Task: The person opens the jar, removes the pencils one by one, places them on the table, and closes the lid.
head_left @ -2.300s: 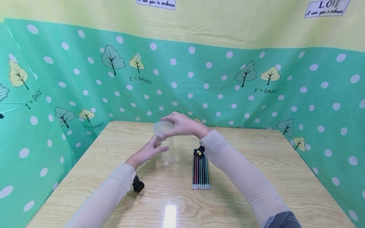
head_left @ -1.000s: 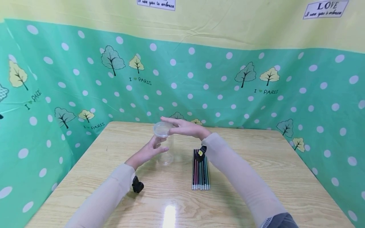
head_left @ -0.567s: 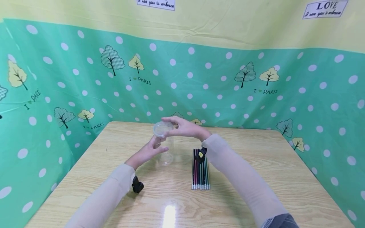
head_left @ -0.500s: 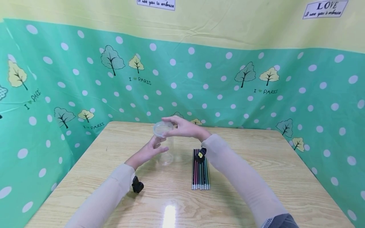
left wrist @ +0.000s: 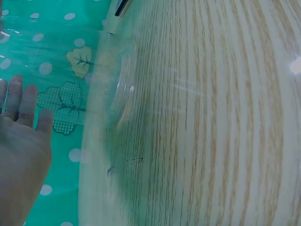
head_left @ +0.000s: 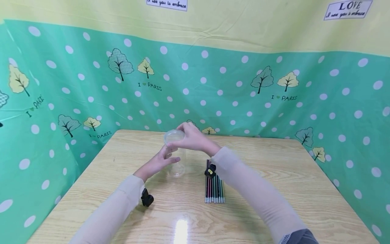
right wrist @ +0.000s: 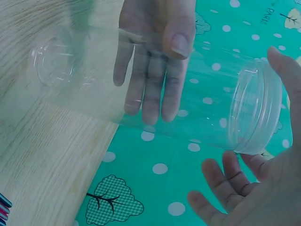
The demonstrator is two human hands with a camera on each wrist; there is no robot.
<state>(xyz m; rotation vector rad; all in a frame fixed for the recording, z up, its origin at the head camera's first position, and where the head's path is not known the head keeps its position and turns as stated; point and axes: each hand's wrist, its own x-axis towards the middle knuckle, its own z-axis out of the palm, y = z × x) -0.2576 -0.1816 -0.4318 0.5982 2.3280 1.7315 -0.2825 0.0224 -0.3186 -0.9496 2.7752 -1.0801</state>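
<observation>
A tall, see-through plastic jar (head_left: 177, 170) stands upright on the table, left of the middle. My left hand (head_left: 156, 164) holds its body, the thumb on the near side and the fingers behind, which show through the clear wall in the right wrist view. A clear screw lid (right wrist: 266, 108) sits at the jar's top. Around that lid my right hand (head_left: 195, 138) has its thumb on one side and a fingertip on the opposite edge, while its other fingers curl loosely below. The left wrist view shows the jar's base (left wrist: 123, 89) and the left fingers along the wall.
A row of dark, coloured pencils (head_left: 214, 195) with erasers towards me lies right of the jar, partly under the right wrist's black camera (head_left: 210, 171). The wooden table (head_left: 259, 210) ends at a green dotted curtain (head_left: 213, 81) behind and at both sides.
My right hand loosened its fingers over the lid about a second ago, came back to the rim, and has since turned with its wrist lower. The left hand and jar stay in place.
</observation>
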